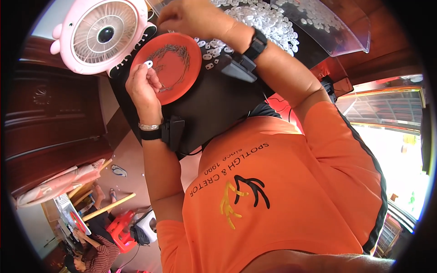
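Note:
My left hand (143, 88) pinches a small white plastic ring piece (148, 63) between thumb and forefinger, over the left rim of a round red dish (180, 79). Thin dark wire springs (175, 52) lie in the dish. My right hand (193, 18) hovers above the dish's top rim with its fingertips bunched together; what they pinch is hidden. Behind it spreads a heap of several small white plastic pieces (261, 18) on a black tabletop (214, 104). Each wrist carries a black band with a black box.
A pink round fan (102, 34) stands to the left of the dish. A clear plastic sheet (327, 25) with more white pieces lies at the back right. Dark wooden furniture (54, 123) is on the left. Another person (93, 257) sits by a red stool (120, 227).

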A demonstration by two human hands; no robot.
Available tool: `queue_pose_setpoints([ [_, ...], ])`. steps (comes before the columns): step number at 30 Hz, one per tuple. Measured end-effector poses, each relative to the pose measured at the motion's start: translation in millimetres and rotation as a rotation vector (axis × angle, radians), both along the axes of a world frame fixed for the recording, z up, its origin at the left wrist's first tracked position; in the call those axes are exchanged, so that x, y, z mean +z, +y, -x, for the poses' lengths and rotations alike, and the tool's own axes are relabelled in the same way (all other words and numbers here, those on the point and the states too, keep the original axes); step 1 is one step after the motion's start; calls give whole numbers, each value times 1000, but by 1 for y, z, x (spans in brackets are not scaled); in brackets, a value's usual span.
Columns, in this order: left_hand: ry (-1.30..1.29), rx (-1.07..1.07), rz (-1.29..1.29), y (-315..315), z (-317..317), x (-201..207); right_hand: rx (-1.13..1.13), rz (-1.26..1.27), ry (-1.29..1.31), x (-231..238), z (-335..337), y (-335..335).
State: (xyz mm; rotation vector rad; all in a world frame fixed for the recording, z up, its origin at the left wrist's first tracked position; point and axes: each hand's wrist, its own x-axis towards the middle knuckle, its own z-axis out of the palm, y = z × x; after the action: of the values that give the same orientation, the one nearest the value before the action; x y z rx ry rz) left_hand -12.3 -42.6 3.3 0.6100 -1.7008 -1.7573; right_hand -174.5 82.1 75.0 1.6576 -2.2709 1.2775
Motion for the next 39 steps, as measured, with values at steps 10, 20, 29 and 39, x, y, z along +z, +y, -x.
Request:
queue_pose_setpoints([
  [10,-42,42,-25,0,5,1,-243,-502,632,-68,87,17],
  [20,-62,150,-72,-4,4,2,-150,-519,463,-60,86,9],
  [29,-54,-206,71,12,5,7,556,-103,-673,-32,6,-19],
  [39,-85,-237,101,5,-1,14,526,-191,-529,-19,-5,-34],
])
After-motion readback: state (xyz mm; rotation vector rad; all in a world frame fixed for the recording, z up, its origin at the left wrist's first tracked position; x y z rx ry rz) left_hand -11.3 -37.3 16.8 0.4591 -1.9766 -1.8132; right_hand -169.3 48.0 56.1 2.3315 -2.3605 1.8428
